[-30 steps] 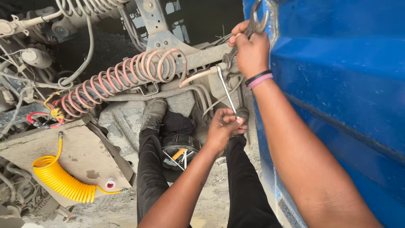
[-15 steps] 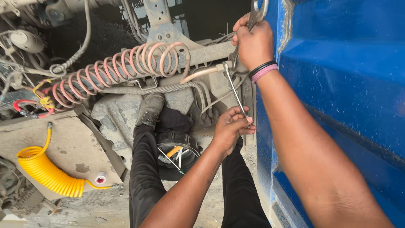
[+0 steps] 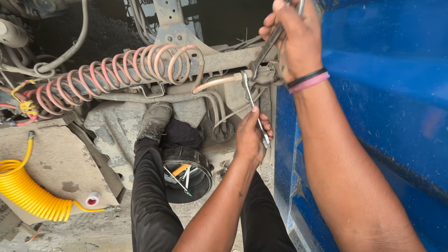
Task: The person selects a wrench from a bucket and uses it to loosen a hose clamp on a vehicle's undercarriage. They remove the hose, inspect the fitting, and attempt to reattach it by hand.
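Legs: black trousers (image 3: 149, 200) run down the middle of the view, one dusty boot (image 3: 155, 120) planted on the grey chassis casting.
Black bucket (image 3: 186, 173): sits between the legs, a few small tools inside.
Yellow coiled hose (image 3: 28, 193): lies at lower left on a flat grey plate, well apart from both hands.
Left hand (image 3: 251, 137): fingers closed around the lower end of a slim spanner (image 3: 254, 109), whose head reaches up to the fitting (image 3: 261, 74) on the frame rail.
Right hand (image 3: 296, 39): fingers wrapped tight on a second, darker spanner (image 3: 267, 46), set on the same fitting from above; two bands circle the wrist.
Pink coiled hose (image 3: 116, 72): stretches along the rail to the left of the fitting.
Blue body panel (image 3: 387, 107): fills the right side, just beside the right forearm.
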